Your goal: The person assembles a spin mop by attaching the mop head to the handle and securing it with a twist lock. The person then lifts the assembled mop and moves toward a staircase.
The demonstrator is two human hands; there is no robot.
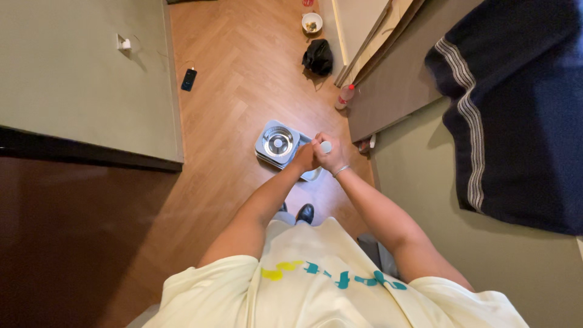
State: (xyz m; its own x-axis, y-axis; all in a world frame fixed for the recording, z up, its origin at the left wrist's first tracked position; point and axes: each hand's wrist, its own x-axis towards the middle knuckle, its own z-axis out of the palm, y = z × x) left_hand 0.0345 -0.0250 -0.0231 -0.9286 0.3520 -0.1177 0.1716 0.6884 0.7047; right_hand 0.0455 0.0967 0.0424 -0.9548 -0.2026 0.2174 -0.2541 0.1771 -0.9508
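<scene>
The small white rounded object (326, 146) sits gripped in the right hand (331, 155), only its pale top showing above the curled fingers. The left hand (303, 157) presses against the right, fingers closed; what it holds, if anything, cannot be told. Both hands hover just above the grey square feeder with its steel bowl (278, 143), which looks empty, so any filling seems not yet done. Beyond the feeder on the wood floor (243, 79) lie 1 black bag (318, 58), 1 bottle (344, 97) and 1 phone (189, 79).

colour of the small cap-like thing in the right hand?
White or pale grey, round, held at the fingertips of the right hand: small cap-like thing. Head view, the only one.
</scene>
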